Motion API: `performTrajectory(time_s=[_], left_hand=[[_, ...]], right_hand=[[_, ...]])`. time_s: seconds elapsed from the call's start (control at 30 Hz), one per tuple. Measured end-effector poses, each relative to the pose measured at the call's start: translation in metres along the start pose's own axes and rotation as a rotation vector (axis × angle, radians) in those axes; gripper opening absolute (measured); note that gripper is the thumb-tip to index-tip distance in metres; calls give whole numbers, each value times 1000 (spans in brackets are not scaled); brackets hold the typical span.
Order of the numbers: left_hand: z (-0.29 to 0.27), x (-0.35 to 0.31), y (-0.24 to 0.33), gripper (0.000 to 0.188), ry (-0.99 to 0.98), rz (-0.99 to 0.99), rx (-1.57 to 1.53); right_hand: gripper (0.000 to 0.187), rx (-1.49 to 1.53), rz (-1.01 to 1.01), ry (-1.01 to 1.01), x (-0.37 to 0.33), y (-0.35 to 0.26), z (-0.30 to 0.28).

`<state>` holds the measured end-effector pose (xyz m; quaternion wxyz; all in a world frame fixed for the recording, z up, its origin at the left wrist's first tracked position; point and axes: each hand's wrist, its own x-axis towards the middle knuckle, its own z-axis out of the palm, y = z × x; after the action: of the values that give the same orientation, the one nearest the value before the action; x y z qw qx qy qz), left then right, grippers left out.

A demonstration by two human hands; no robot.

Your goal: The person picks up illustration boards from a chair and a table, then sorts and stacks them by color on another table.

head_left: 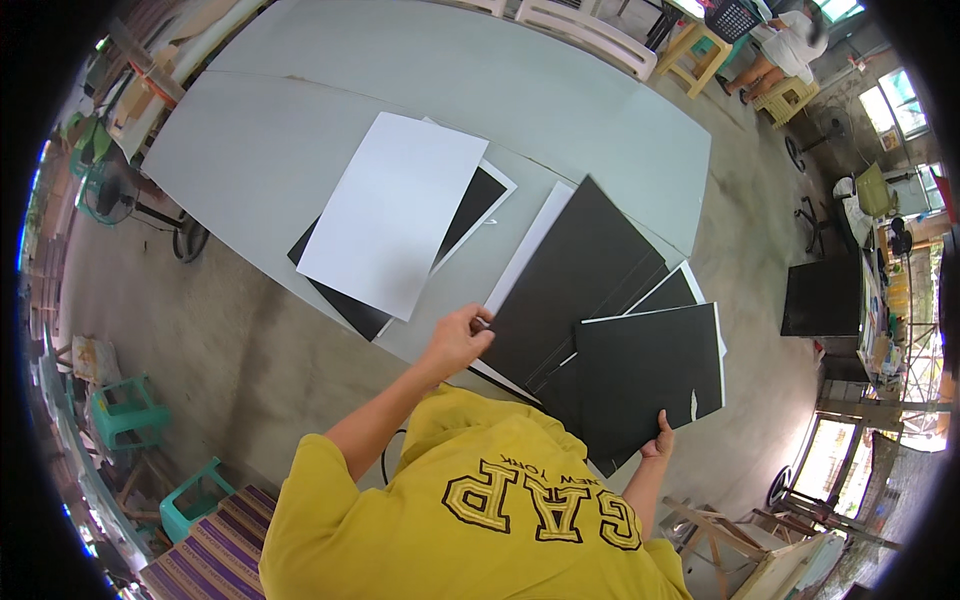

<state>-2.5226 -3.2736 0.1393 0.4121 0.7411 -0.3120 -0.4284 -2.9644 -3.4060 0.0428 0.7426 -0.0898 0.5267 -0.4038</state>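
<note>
Taking the clock from the left hand, the black folder, a creased sheet, lies at two o'clock; the left hand's thumb and fingertips pinch its near-left edge. At about three o'clock the black board overlaps it, and the right hand grips the board's lower-right edge, thumb on top. Whether the folder is one piece or several is hard to tell under that overlap. At eleven o'clock a white sheet covers other black pieces on the table.

The step in hand looks like handling the folder and board together; the next move would call for a firm hold on both edges, so neither slides.

Bold lettering is readable on the yellow shirt at six o'clock; the board's face shows a white mark, no writing.
</note>
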Motion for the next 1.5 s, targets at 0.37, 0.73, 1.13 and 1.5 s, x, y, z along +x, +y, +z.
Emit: performTrajectory(time_s=[0.37, 0.73, 1.13, 1.5], left_hand=[[71, -81, 149, 21, -604, 1014, -100], [40, -70, 150, 36, -194, 944, 223], [23, -55, 140, 47, -508, 582, -48], [40, 14, 16, 58, -162, 264, 308]], right_hand=[[50, 99, -280, -367, 13, 4, -14], [43, 250, -478, -486, 7, 23, 71], [34, 342, -353, -1065, 36, -5, 90], [30, 512, -670, -334, 4, -2, 88]])
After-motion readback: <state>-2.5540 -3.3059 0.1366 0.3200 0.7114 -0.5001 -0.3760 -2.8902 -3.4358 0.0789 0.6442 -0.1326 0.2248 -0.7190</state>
